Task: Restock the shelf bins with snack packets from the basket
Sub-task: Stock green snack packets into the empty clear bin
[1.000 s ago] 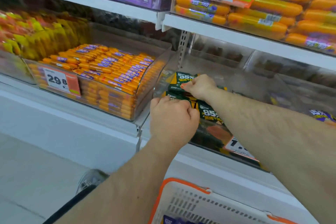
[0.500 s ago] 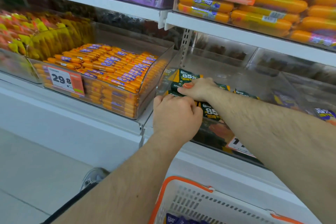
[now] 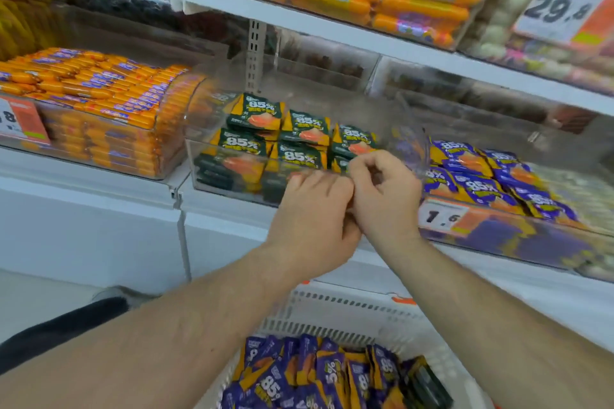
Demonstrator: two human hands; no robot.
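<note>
Green "85%" snack packets [image 3: 300,124] stand in rows inside a clear shelf bin [image 3: 212,173]. My left hand [image 3: 312,219] and my right hand [image 3: 387,199] are pressed side by side at the bin's front wall. The right hand's fingers are curled with nothing visible in them. The left hand's fingers bend toward the bin rim and their tips are hidden. Below my arms sits the white basket [image 3: 335,305] with an orange rim, holding several purple "85%" packets [image 3: 319,375].
A neighbouring bin on the right holds purple packets [image 3: 481,176] behind a "1.6" price tag [image 3: 442,216]. On the left stands a bin of orange sausage sticks [image 3: 99,100]. The upper shelf [image 3: 332,26] overhangs closely. My shoe [image 3: 123,295] is on the floor at lower left.
Both hands have drawn back from among the green packets to the bin's front wall and closed together. The view has shifted right and down, showing more of the basket.
</note>
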